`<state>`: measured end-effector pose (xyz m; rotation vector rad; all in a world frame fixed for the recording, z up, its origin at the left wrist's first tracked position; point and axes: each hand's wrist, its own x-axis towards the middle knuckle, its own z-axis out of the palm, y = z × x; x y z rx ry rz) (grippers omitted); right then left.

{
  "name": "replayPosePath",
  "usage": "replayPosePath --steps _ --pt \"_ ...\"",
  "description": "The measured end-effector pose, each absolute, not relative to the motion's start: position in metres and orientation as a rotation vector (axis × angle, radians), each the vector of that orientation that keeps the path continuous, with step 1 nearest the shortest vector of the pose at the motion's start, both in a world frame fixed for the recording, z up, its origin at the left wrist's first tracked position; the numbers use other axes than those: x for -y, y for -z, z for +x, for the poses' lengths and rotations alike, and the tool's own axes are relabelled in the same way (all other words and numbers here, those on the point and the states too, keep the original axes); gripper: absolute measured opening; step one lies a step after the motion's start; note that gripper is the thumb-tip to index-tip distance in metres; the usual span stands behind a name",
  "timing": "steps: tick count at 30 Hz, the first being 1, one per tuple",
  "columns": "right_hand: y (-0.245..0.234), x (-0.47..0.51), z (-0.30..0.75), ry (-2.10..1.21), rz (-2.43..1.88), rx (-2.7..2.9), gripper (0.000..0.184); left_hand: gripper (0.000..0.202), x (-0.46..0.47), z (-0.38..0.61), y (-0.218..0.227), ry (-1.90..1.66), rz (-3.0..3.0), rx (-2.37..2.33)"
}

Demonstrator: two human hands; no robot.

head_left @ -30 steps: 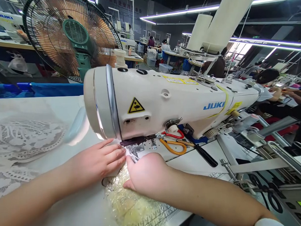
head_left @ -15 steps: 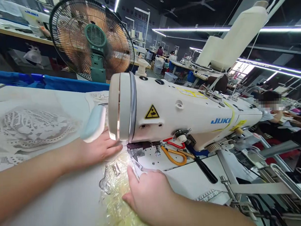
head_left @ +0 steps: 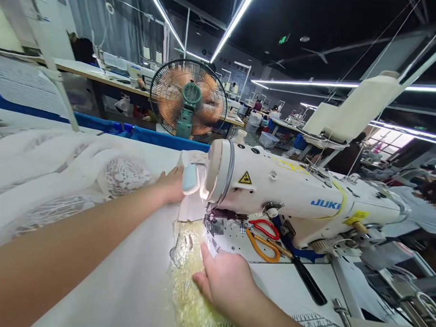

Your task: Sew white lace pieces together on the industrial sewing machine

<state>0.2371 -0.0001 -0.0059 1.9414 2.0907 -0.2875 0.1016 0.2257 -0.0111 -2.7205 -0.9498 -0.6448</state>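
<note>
Head view: left hand [head_left: 171, 185] and right hand [head_left: 229, 273] apart, grips unclear; white fabric [head_left: 190, 210] looks soft, light, best held by its edges.

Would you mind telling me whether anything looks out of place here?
Possibly: the red handle and orange handle of loose tools lie beneath the machine arm, seemingly an odd spot so near the needle area. Nothing looks visibly spilled or damaged.

White fabric [head_left: 191, 209] lies beside a glossy, crinkled, yellowish pad [head_left: 189, 281].
</note>
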Motion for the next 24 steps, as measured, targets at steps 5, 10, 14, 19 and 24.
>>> replayPosePath --steps 5,10,14,19,24 --pt "0.006 0.011 0.234 0.14 2.004 -2.108 0.059 0.02 -0.186 0.021 -0.03 0.266 -2.476 1.154" --pt "0.019 0.021 0.229 -0.082 2.12 -2.172 0.047 0.038 -0.127 -0.075 -0.062 0.162 -2.135 1.343" --pt "0.021 0.027 0.229 -0.171 2.22 -2.285 0.042 0.048 -0.112 -0.09 -0.067 0.238 -2.131 1.389" --pt "0.018 0.041 0.236 -0.242 2.27 -2.334 0.041 0.039 -0.111 -0.074 -0.076 0.622 -2.271 1.594" --pt "0.046 0.079 0.222 -0.005 2.546 -2.525 0.058 0.048 -0.072 -0.065 -0.059 1.142 -2.507 1.858"
